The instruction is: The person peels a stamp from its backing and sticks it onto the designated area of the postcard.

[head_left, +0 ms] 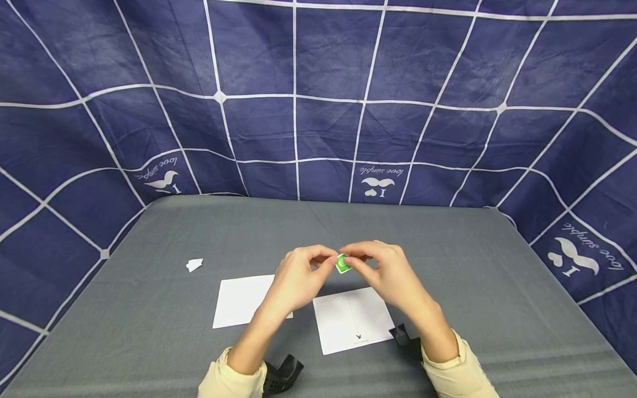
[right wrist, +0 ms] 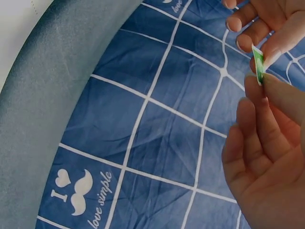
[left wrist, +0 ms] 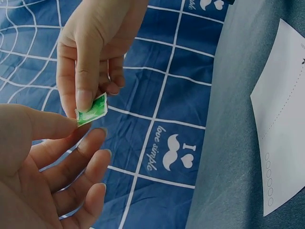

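A small green postage stamp [head_left: 342, 267] with a white jagged edge is up in the air between both hands. At one corner, the thumb and forefinger of my left hand [head_left: 301, 279] pinch it. My right hand [head_left: 393, 273] pinches its other side, the thumb lying across the green face. In the left wrist view the stamp [left wrist: 98, 110] is partly covered by the right thumb; the right wrist view shows the stamp [right wrist: 259, 64] almost edge-on. Below the hands lies a white postcard [head_left: 343, 326] with a row of circles and a dotted line.
Left of the postcard, a blank white card [head_left: 239, 301] is partly hidden by the left forearm. Small white paper scraps [head_left: 194, 265] lie further left on the grey tabletop [head_left: 448, 260]. A blue gridded cloth [head_left: 328, 127] hangs behind and at the sides.
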The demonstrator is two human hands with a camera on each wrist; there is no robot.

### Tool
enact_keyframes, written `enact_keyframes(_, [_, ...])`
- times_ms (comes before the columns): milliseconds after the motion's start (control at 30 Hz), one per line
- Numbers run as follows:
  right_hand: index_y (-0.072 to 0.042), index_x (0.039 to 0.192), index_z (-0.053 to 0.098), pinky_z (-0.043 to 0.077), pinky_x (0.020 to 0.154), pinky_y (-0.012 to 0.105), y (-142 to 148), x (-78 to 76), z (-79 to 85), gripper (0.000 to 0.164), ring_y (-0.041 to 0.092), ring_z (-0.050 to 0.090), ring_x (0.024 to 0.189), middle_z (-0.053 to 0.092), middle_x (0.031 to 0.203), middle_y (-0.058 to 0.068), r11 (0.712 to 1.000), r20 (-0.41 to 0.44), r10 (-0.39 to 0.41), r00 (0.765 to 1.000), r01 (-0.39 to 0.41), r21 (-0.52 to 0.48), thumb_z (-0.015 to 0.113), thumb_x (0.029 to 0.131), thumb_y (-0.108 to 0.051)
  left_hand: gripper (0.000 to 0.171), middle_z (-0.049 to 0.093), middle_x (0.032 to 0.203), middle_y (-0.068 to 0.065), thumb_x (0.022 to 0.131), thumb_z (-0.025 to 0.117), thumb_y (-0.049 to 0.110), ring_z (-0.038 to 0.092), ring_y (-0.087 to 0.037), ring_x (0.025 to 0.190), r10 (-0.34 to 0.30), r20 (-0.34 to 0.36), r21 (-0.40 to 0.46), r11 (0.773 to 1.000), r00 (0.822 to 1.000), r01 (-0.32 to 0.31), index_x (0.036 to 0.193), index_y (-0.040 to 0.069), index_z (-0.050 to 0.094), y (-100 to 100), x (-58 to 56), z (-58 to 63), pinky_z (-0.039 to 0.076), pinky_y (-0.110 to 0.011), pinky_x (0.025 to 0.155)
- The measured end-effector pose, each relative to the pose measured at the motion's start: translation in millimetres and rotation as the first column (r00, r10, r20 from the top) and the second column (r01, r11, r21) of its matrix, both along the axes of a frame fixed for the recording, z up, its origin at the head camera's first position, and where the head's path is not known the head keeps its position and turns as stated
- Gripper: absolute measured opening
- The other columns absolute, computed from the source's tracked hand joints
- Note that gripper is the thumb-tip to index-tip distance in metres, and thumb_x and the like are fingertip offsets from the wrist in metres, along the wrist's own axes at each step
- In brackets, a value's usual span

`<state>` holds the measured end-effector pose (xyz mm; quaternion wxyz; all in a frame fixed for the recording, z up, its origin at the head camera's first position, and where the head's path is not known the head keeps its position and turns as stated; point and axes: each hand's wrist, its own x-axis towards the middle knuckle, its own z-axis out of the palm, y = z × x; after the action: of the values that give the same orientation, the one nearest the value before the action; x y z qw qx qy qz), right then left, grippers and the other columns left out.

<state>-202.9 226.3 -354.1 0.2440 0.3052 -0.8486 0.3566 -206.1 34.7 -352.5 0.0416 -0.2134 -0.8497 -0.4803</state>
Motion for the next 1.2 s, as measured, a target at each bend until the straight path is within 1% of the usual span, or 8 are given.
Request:
enact_keyframes(200, [-0.008, 0.096, 0.073, 0.051, 0.064, 0.031, 0, 2.1, 2.5, 0.018, 0.008, 0.062, 0.073, 0.07, 0.085, -0.007, 0.998, 0.126, -0.042, 0.991, 0.047, -0.04, 0.075, 0.08, -0.001, 0.012, 0.071, 0.086, 0.004, 0.093, 0.063, 0.017, 0.065, -0.016, 0.085, -0.009, -0.013, 0.022, 1.0, 1.0, 0.01, 0.097, 0.013, 0.074, 2, -2.4, -0.6, 0.05, -0.037, 0.071])
enact_keyframes(467, [-0.006, 0.094, 0.074, 0.051, 0.059, 0.028, 1, 1.9, 2.9, 0.014, 0.011, 0.062, 0.065, 0.07, 0.08, -0.005, 0.987, 0.298, -0.08, 0.951, 0.117, -0.112, 0.076, 0.08, -0.005, 0.013, 0.071, 0.087, 0.004, 0.093, 0.063, 0.017, 0.066, -0.017, 0.085, -0.045, -0.017, 0.054, 0.997, 0.999, 0.046, 0.098, 0.011, 0.074, 6, -4.7, -3.0, 0.051, -0.037, 0.072])
enact_keyframes(733, [-0.006, 0.091, 0.073, 0.051, 0.058, 0.026, 8, -4.3, -0.1, 0.009, 0.01, 0.062, 0.063, 0.07, 0.079, -0.001, 0.974, 0.346, -0.114, 0.931, 0.173, -0.144, 0.074, 0.083, -0.005, 0.026, 0.068, 0.09, 0.004, 0.093, 0.062, 0.02, 0.064, -0.016, 0.085, -0.024, 0.004, 0.027, 0.999, 1.0, 0.024, 0.117, 0.01, 0.067, 10, -1.9, -5.6, 0.049, -0.035, 0.069])
enact_keyframes(900, [-0.005, 0.092, 0.073, 0.05, 0.059, 0.025, 12, -8.7, -1.9, 0.009, 0.012, 0.063, 0.064, 0.07, 0.079, 0.001, 0.962, 0.351, -0.164, 0.922, 0.228, -0.149, 0.073, 0.083, -0.005, 0.034, 0.066, 0.101, -0.003, 0.092, 0.063, 0.021, 0.062, -0.023, 0.097, -0.015, -0.035, -0.02, 1.0, 0.999, 0.015, 0.123, 0.008, 0.062, 14, 0.1, -13.5, 0.048, -0.042, 0.079])
enact_keyframes(1000, [-0.004, 0.092, 0.073, 0.049, 0.058, 0.024, 17, -9.5, -1.9, 0.009, 0.013, 0.062, 0.064, 0.07, 0.078, 0.002, 0.955, 0.345, -0.185, 0.92, 0.252, -0.158, 0.073, 0.083, -0.005, 0.043, 0.062, 0.113, -0.009, 0.091, 0.064, 0.023, 0.058, -0.028, 0.106, -0.045, -0.025, -0.089, 0.995, 0.999, 0.042, 0.13, 0.007, 0.056, 21, 3.6, -18.3, 0.046, -0.046, 0.084])
enact_keyframes(1067, [-0.003, 0.092, 0.073, 0.049, 0.058, 0.024, 20, -9.7, -2.7, 0.009, 0.018, 0.063, 0.064, 0.07, 0.078, 0.003, 0.951, 0.345, -0.192, 0.919, 0.261, -0.167, 0.073, 0.083, -0.004, 0.048, 0.059, 0.119, -0.011, 0.09, 0.065, 0.025, 0.055, -0.03, 0.11, -0.073, -0.013, -0.17, 0.983, 0.997, 0.07, 0.133, 0.006, 0.053, 25, 7.4, -24.5, 0.045, -0.048, 0.085])
enact_keyframes(1133, [-0.003, 0.091, 0.073, 0.048, 0.057, 0.024, 22, -9.8, -3.4, 0.008, 0.019, 0.062, 0.064, 0.07, 0.077, 0.003, 0.947, 0.343, -0.202, 0.917, 0.273, -0.17, 0.073, 0.083, -0.003, 0.055, 0.054, 0.128, -0.014, 0.089, 0.067, 0.029, 0.05, -0.033, 0.118, -0.11, 0.023, -0.27, 0.956, 0.994, 0.112, 0.136, 0.006, 0.05, 27, 11.8, -33.0, 0.042, -0.052, 0.09])
enact_keyframes(1200, [-0.003, 0.091, 0.073, 0.048, 0.057, 0.024, 25, -10.1, -4.7, 0.009, 0.021, 0.062, 0.064, 0.07, 0.077, 0.003, 0.943, 0.343, -0.216, 0.914, 0.287, -0.17, 0.073, 0.082, -0.003, 0.062, 0.047, 0.136, -0.018, 0.088, 0.068, 0.033, 0.042, -0.038, 0.126, -0.155, 0.079, -0.361, 0.916, 0.985, 0.173, 0.139, 0.006, 0.047, 26, 15.9, -42.4, 0.036, -0.058, 0.095])
